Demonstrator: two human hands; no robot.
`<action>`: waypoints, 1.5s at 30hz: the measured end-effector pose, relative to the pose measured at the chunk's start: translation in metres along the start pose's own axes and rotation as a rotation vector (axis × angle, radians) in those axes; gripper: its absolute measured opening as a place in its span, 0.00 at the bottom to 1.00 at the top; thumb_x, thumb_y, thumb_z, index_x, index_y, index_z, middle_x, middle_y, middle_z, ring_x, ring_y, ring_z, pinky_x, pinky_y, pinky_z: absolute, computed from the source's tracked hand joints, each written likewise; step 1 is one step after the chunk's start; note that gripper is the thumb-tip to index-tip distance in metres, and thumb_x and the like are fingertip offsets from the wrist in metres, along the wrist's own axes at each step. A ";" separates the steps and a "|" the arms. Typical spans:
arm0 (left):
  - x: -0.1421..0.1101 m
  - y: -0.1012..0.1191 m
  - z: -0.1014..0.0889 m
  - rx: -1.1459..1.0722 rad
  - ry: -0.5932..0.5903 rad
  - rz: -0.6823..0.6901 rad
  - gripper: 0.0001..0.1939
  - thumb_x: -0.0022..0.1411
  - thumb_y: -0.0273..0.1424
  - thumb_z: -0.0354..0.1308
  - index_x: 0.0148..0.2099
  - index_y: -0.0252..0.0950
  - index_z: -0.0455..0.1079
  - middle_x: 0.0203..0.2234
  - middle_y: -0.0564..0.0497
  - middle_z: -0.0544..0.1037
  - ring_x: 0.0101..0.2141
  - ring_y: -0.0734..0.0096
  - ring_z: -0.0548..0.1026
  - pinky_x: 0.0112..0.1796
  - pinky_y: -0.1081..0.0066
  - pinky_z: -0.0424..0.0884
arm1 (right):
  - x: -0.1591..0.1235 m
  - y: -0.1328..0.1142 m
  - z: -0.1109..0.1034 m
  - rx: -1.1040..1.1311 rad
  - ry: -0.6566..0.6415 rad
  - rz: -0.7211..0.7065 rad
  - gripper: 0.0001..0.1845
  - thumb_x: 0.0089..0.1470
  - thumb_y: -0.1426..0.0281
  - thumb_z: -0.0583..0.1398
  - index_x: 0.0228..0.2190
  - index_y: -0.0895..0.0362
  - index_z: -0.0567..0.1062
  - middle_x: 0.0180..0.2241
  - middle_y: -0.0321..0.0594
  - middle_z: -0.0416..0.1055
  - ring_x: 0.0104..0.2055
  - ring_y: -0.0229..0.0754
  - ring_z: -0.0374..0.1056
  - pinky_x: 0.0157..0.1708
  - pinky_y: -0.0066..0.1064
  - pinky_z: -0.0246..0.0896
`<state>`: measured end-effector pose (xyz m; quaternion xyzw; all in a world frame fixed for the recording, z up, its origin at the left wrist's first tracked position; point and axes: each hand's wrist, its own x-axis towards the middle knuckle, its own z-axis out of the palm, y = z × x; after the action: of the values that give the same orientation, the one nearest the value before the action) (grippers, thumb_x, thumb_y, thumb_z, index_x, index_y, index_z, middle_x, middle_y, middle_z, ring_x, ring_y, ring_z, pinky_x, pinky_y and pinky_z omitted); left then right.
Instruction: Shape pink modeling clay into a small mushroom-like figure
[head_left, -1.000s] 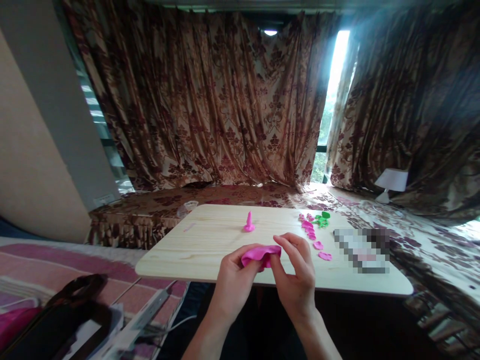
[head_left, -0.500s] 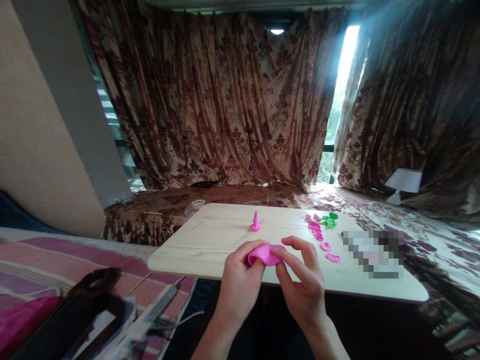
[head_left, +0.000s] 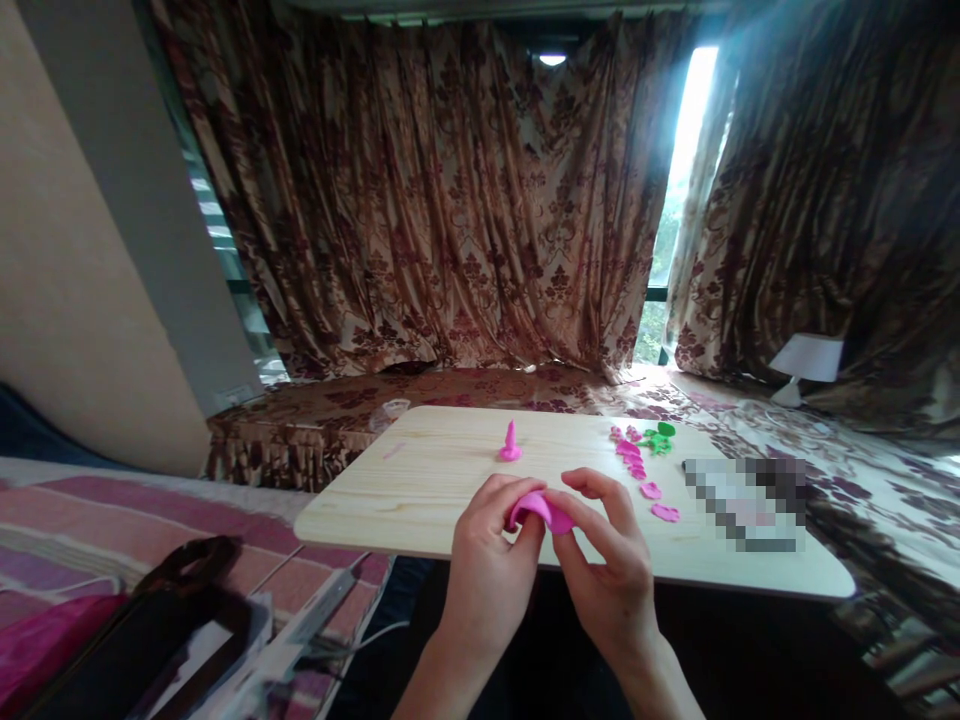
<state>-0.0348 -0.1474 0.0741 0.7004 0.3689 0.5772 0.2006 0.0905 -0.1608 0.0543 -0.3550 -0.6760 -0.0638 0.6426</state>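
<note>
The left hand (head_left: 487,550) and the right hand (head_left: 616,555) are pinching the pink sheet (head_left: 535,507), at five o'clock from the pink cone (head_left: 511,445) standing on the table (head_left: 420,482), and they are now bending it into a steeper arch than half a second ago.

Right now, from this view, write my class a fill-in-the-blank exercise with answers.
The left hand and right hand hold one thin, curved sheet coloured ____.
The pointed cone of the same colour stands ____, not lying down, on the pale, wood-grained table.
As seen here, the small green oval piece lies to the cone's ____.
Missing words: pink; upright; right.
</note>
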 end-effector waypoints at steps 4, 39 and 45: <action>0.001 0.003 -0.002 -0.021 -0.052 -0.028 0.10 0.58 0.23 0.56 0.40 0.38 0.75 0.31 0.51 0.75 0.34 0.70 0.72 0.37 0.73 0.67 | 0.001 -0.002 -0.001 0.030 0.019 0.006 0.24 0.50 0.85 0.59 0.47 0.52 0.73 0.44 0.44 0.65 0.46 0.45 0.64 0.44 0.41 0.64; -0.001 0.008 -0.011 -0.371 -0.255 -0.329 0.13 0.61 0.36 0.56 0.41 0.35 0.76 0.28 0.53 0.76 0.32 0.70 0.70 0.35 0.74 0.65 | 0.016 -0.006 -0.012 0.033 -0.068 -0.029 0.22 0.52 0.83 0.59 0.47 0.52 0.73 0.36 0.40 0.67 0.39 0.41 0.64 0.37 0.36 0.64; 0.001 0.009 -0.014 -0.361 -0.197 -0.345 0.10 0.60 0.31 0.56 0.41 0.35 0.77 0.28 0.52 0.77 0.34 0.68 0.73 0.36 0.72 0.67 | 0.011 -0.007 -0.015 0.030 -0.113 -0.074 0.23 0.52 0.84 0.57 0.44 0.49 0.75 0.36 0.40 0.66 0.40 0.41 0.64 0.37 0.37 0.64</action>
<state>-0.0455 -0.1544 0.0841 0.6330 0.3523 0.5199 0.4527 0.0991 -0.1697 0.0697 -0.3231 -0.7246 -0.0570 0.6061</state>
